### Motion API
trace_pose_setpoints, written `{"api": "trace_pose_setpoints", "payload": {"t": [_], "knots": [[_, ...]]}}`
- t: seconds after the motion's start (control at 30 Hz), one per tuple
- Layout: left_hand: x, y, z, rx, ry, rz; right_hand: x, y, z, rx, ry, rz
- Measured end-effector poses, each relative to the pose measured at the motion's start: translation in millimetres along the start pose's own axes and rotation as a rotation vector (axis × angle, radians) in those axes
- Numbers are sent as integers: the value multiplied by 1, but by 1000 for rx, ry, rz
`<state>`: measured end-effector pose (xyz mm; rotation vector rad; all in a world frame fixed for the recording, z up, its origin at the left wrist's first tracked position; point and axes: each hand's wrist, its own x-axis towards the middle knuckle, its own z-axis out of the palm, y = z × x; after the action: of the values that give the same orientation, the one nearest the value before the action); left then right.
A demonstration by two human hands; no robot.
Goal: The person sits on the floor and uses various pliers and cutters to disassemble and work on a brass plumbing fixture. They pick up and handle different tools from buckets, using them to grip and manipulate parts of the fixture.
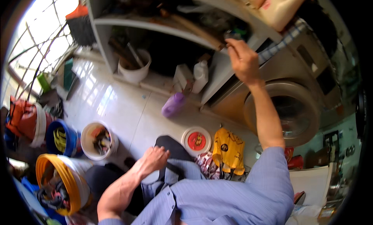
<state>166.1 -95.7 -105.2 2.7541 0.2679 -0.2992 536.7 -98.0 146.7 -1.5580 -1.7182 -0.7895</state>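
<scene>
Purple bottle (173, 105), yellow bag (228, 150), blue-striped shirt (233, 194).

The tiled floor (116, 104) is carrying a white bucket (134, 67), a purple bottle (173, 105), a white bottle (200, 75), a round lid (196, 141) and a yellow bag (228, 150).

A: What is the right arm doing?

B: It is stretching up and away from the body, nearly straight, its blue sleeve pushed up to the elbow and the forearm bare. The right hand (243, 60) is showing its back to the camera, fingers curling forward at the top; whether they are closing on anything cannot be told.

A: And the left one?

B: It is bending at the elbow, bare forearm angling across the lap. The left hand (154, 158) is hanging low in front of the body, knuckles up, fingers loosely curling downward, gripping nothing visible.
</scene>
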Motion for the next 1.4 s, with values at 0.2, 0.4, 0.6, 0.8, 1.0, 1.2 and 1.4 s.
{"api": "trace_pose_setpoints", "payload": {"t": [0.2, 0.4, 0.6, 0.8, 1.0, 1.2, 1.4], "knots": [[-12, 1, 6, -38, -13, -72, -46, -35, 21, 169, -223, 21], [-34, 11, -6, -40, -24, -91, -150, -52, 116, 214, -727, 49], [-73, -6, -23, 65, -74, -198, -159, -96, 188, 244, -825, -15], [-106, -26, -14, 82, 22, -281, -161, -139, 250, 425, -1021, 89], [-95, -7, -29, -112, -2, -233, -208, -231, 334, 987, -1376, 629], [-108, -9, -29, 23, 100, -313, -202, -341, 406, 1073, -1495, 1044], [-116, -10, -26, -36, 107, -353, -186, -386, 444, 767, -1590, 893]]}}
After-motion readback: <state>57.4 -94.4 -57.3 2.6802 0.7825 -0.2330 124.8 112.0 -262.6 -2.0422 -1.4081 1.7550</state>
